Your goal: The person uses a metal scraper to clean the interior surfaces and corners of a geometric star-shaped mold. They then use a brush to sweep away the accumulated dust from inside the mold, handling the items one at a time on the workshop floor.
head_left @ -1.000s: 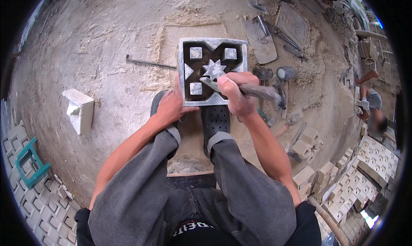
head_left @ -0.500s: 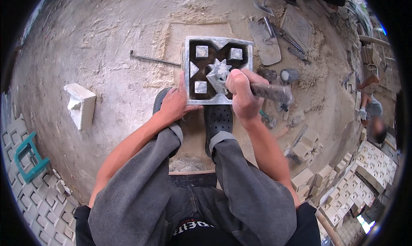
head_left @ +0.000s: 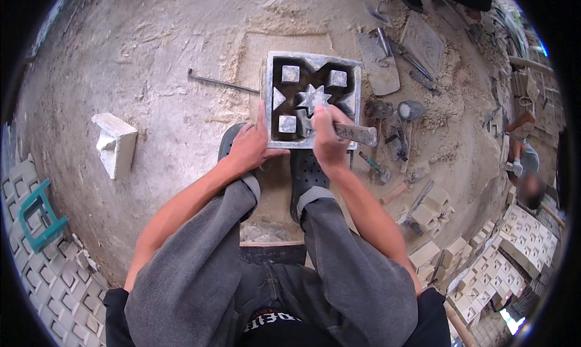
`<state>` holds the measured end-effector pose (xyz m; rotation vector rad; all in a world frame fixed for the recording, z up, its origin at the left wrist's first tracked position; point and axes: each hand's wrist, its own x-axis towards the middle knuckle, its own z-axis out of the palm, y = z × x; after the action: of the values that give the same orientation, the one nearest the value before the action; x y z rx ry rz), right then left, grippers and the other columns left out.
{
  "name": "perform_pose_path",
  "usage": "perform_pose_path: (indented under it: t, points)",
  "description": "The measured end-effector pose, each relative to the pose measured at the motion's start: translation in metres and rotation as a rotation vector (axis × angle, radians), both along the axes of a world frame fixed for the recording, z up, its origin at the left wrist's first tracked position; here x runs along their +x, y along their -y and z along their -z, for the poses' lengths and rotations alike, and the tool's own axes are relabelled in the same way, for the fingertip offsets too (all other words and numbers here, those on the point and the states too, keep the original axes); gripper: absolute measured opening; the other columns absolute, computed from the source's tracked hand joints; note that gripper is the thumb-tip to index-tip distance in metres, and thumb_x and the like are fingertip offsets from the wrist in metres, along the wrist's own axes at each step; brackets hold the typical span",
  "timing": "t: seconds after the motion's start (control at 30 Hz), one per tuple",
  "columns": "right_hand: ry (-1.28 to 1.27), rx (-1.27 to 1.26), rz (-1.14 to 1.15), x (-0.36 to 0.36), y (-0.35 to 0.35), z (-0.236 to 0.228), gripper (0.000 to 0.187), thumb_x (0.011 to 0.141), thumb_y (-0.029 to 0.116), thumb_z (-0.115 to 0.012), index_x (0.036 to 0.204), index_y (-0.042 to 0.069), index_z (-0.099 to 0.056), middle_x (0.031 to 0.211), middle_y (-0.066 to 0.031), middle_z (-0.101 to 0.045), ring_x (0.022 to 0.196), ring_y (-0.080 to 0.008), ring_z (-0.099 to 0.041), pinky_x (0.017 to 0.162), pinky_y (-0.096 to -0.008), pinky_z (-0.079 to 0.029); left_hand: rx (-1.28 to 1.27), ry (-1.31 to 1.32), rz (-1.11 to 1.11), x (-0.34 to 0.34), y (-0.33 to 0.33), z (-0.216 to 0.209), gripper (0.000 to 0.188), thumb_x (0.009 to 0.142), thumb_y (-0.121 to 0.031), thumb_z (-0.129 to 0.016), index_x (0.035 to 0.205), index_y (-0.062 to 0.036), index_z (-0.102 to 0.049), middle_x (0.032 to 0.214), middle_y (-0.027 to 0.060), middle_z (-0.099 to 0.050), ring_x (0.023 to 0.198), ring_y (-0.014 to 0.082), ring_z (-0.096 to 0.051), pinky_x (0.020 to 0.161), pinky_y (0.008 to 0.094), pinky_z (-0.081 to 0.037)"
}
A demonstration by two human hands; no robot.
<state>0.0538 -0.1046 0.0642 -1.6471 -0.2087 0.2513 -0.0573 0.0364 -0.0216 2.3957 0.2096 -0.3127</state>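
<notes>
A grey square mould with small square blocks, pointed side wedges and a star-shaped centre lies on the ground before my feet. My left hand grips its near left corner, with fingers along the left wall and thumb along the near edge. Over the near right part of the mould, my right hand is closed round a tool with a worn brown handle. The handle sticks out to the right. The tool's other end is hidden by my hand, so its kind cannot be told.
A thin bent metal bar lies left of the mould, a white cast block farther left. Trowels, dark cylinders and a green-handled tool lie to the right. Stacked pale blocks and another person are at far right.
My right hand has come down and slightly left with the tool, nearer the mould's near edge. My left hand keeps its hold on the corner. The whole view has shifted slightly.
</notes>
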Motion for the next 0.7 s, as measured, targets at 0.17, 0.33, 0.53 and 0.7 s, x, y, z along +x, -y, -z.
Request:
perform_pose_path:
  t: [0.17,0.33,0.53,0.7]
  points:
    - [-0.029,0.111,-0.084,0.019,-0.011,-0.013,0.036,0.094,0.009,-0.050,0.059,0.007,-0.042,0.056,0.0038,-0.041,0.052,-0.0057,-0.033,0.050,-0.0267,-0.028,-0.015,-0.018,0.015,-0.003,-0.006,0.002,0.134,0.072,-0.062,-0.073,0.144,0.0186,0.005,0.114,0.0321,-0.061,0.109,0.0400,-0.061,0.097,0.0424,-0.044]
    - [-0.041,0.172,0.014,0.007,-0.013,-0.034,0.032,0.096,0.012,-0.049,0.064,0.007,-0.044,0.058,0.0038,-0.041,0.053,-0.0060,-0.033,0.051,-0.0265,-0.029,0.039,0.009,0.031,-0.004,-0.004,-0.003,0.133,0.072,-0.065,-0.071,0.144,0.0191,0.003,0.129,0.0335,-0.053,0.114,0.0391,-0.059,0.098,0.0426,-0.043]
    - [0.172,-0.049,-0.131,0.016,-0.012,0.019,0.036,0.095,0.014,-0.055,0.063,0.000,-0.044,0.056,-0.0003,-0.039,0.053,-0.0067,-0.036,0.048,-0.0299,-0.030,0.027,-0.056,0.041,0.006,0.000,-0.008,0.132,0.072,-0.066,-0.070,0.144,0.0195,0.002,0.127,0.0342,-0.053,0.112,0.0379,-0.060,0.098,0.0416,-0.043]
    - [-0.109,0.181,-0.126,0.019,-0.013,-0.042,0.035,0.096,0.016,-0.052,0.063,0.006,-0.046,0.058,0.0039,-0.040,0.053,-0.0058,-0.033,0.050,-0.0266,-0.027,0.135,0.088,0.060,-0.007,-0.004,0.006,0.133,0.073,-0.069,-0.067,0.143,0.0215,0.002,0.107,0.0325,-0.062,0.100,0.0388,-0.064,0.096,0.0412,-0.045]
